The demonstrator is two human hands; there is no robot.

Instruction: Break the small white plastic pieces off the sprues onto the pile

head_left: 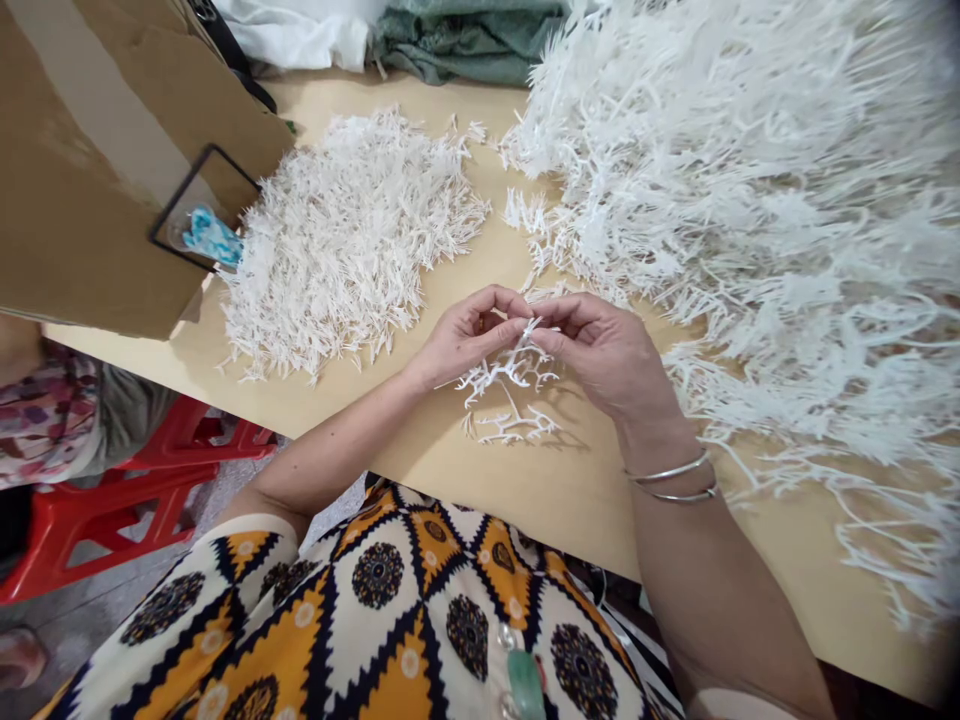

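Observation:
Both hands meet over the middle of the table, fingertips pinched together. My left hand [480,335] grips a white branching plastic sprig [506,370] between thumb and forefinger. From the other side, my right hand [600,345] pinches the top of the same sprig, its thumb close to the left thumb. The sprig's forked twigs hang below the fingers. A loose white branched piece [525,425] lies on the table just beneath. My fingers partly hide where the sprig is held.
A heap of short white sprigs [352,230] lies to the left, a much larger pile of long white strands [750,200] to the right. A cardboard box [127,170] stands at the left edge. Green cloth [465,40] lies behind. Red stools [120,500] and a seated person are at left.

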